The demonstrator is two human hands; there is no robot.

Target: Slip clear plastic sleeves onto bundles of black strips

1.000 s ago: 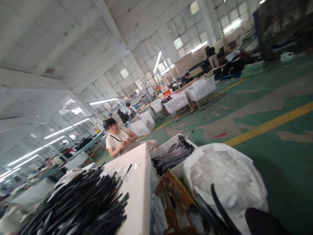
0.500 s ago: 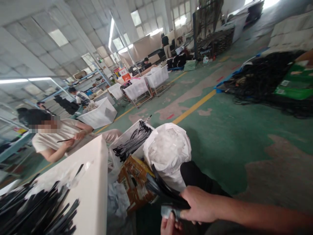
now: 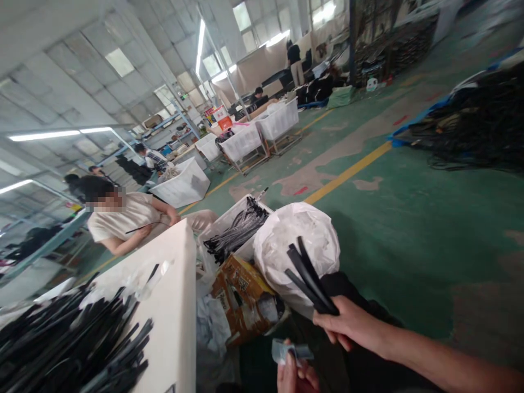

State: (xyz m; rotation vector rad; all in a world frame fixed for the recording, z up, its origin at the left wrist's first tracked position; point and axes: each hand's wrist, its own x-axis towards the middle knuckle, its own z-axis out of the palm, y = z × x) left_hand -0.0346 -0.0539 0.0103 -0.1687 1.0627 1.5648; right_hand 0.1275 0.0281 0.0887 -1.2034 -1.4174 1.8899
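Floor point(image 3: 393, 218) in green paint takes up most of the shot, so anything dropped could end up down there. White table point(image 3: 186, 284) is next, with a messy black strip heap point(image 3: 82, 338) on it. Ends poke out every which way, so imo one snagged strip could drag its neighbours out of line. Seated person point(image 3: 126, 221) is right beside the far side of the table, so a knock from there might shift the loose bits too.

White sack point(image 3: 262, 240) is full of crinkly clear stuff and sits beside the white bin point(image 3: 246, 250) of dark strips. Brown package point(image 3: 229, 305) is crammed in close, kinda easy to catch a strip on.

Right hand point(image 3: 341, 322) is closed around a few black strips point(image 3: 309, 273), gripped near one end with the free ends fanned out in front of the sack. Can't tell if they touch it. Loosen those fingers and I reckon one slides out.

Left hand point(image 3: 295, 376) has a clear plastic piece point(image 3: 280, 351) pinched in its fingertips, below the strips. Thin, slippery-looking thing: squeeze too hard and it might crumple, too lightly and it could slip away.
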